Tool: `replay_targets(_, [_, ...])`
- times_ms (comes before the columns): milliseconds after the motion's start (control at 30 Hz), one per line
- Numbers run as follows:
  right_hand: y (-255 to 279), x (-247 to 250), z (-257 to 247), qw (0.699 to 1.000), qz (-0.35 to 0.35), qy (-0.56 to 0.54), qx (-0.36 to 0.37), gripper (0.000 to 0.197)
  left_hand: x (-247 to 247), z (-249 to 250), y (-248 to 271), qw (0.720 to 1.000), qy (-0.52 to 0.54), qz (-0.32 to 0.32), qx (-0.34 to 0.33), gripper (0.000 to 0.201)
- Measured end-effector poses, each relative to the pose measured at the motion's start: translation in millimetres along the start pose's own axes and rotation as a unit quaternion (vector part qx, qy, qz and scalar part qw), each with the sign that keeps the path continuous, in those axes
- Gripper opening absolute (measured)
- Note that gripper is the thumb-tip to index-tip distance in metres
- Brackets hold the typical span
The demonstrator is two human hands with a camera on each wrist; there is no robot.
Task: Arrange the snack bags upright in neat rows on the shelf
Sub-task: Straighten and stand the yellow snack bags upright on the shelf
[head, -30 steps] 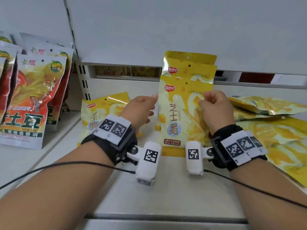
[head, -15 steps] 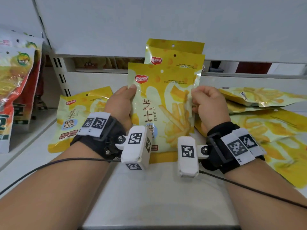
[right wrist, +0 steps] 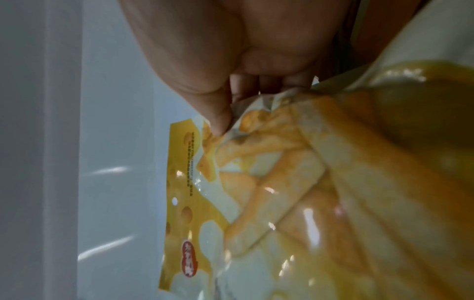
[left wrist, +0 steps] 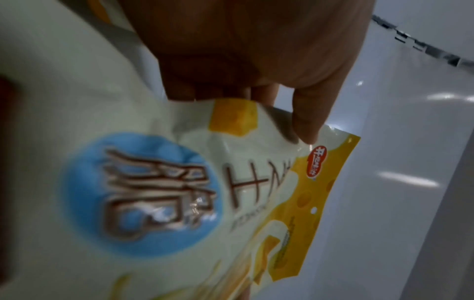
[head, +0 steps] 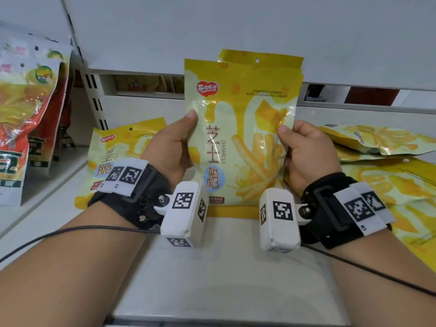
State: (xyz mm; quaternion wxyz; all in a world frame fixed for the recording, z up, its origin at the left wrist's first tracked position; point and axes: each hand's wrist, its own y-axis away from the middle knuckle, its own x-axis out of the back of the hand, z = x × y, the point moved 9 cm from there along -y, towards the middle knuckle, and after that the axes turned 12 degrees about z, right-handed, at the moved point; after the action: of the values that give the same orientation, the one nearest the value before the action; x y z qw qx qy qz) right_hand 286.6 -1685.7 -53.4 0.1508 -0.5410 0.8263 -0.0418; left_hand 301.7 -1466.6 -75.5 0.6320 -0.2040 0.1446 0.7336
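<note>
I hold a yellow and cream snack bag (head: 238,128) upright on the white shelf (head: 224,274) with both hands. My left hand (head: 174,147) grips its left edge, thumb on the front, and my right hand (head: 304,149) grips its right edge the same way. The same bag fills the left wrist view (left wrist: 179,192) and the right wrist view (right wrist: 295,192), pinched at the edge by my thumb and fingers. Behind it stands another yellow bag (head: 266,60), only its top strip showing.
One yellow bag (head: 111,159) leans or lies at the left behind my left wrist. Several yellow bags (head: 382,175) lie flat in a pile at the right. Red and yellow bags (head: 26,119) stand on the neighbouring shelf at far left. The upper shelf's underside (head: 236,31) hangs overhead.
Both hands took hold of a front bag and drew it up and toward me, in front of the standing bags. My thumbs now lie on its face.
</note>
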Motion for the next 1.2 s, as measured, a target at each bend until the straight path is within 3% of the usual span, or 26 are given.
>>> replay_targets(167, [-3.5, 1.6, 6.4, 0.998, -0.004, -0.060, -0.029, 0.017, 4.5, -4.7, -2.9, 0.997, -0.067, 0.032, -0.024, 0.015])
replay_targets(267, [-0.9, -8.4, 18.4, 0.994, -0.055, -0.058, -0.073, 0.036, 7.6, 0.8, -5.3, 0.998, -0.041, 0.043, -0.038, 0.023])
replay_targets(333, [2.9, -14.1, 23.5, 0.993, -0.074, -0.039, -0.084, 0.047, 9.8, 1.7, -7.2, 0.998, -0.026, 0.048, -0.037, 0.018])
replay_targets(500, [-0.4, -7.0, 21.1, 0.996, -0.019, -0.057, -0.067, 0.025, 3.3, -9.0, -4.2, 0.999, -0.032, 0.015, -0.010, 0.020])
replay_targets(633, [-1.3, -2.3, 21.6, 0.992, -0.001, -0.091, -0.084, 0.035, -1.3, -11.1, -0.9, 0.997, -0.070, -0.022, -0.022, 0.025])
replay_targets(700, [-0.4, -3.4, 22.4, 0.990, 0.002, -0.107, -0.095, 0.025, 3.8, -7.6, -2.9, 0.996, -0.083, -0.001, -0.035, 0.014])
replay_targets(867, [5.1, -17.1, 28.4, 0.983, -0.032, -0.125, -0.132, 0.007, 17.6, 6.2, -8.6, 0.993, -0.064, 0.065, -0.074, 0.015])
replay_targets(1067, [7.8, -19.6, 27.6, 0.986, -0.045, -0.102, -0.122, 0.008, 21.8, 10.3, -13.2, 0.990, -0.064, 0.090, -0.091, 0.018])
replay_targets(1200, [3.4, -7.5, 18.5, 0.998, 0.001, -0.038, -0.051, 0.022, 17.0, -2.5, -16.0, 0.995, -0.062, 0.067, -0.041, 0.019])
